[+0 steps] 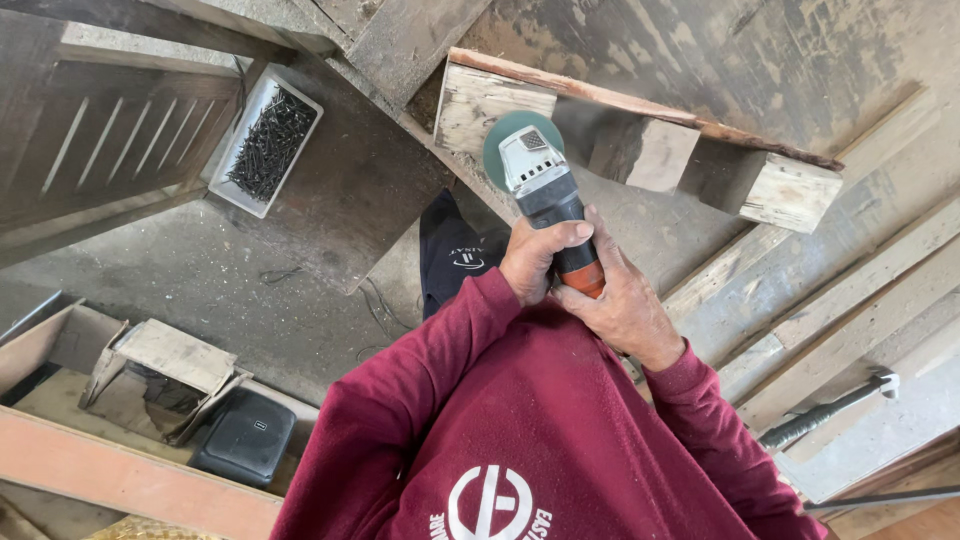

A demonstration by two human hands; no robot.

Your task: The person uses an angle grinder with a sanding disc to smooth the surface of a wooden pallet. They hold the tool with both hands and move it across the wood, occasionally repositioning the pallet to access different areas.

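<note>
Both my hands grip an angle grinder with a grey head, black body and orange handle. My left hand wraps the body from the left, thumb across the top. My right hand holds the orange rear end from the right. The grinder's green disc lies against the lower edge of a pale wooden block. That block belongs to a pallet piece: a reddish plank with three blocks under it, lying on the floor. Maroon sleeves cover both my arms.
A white tray of dark nails sits at the upper left. A hammer lies on wooden planks at the right. A black box and a torn cardboard box are at the lower left. A black cloth item is beside my left hand.
</note>
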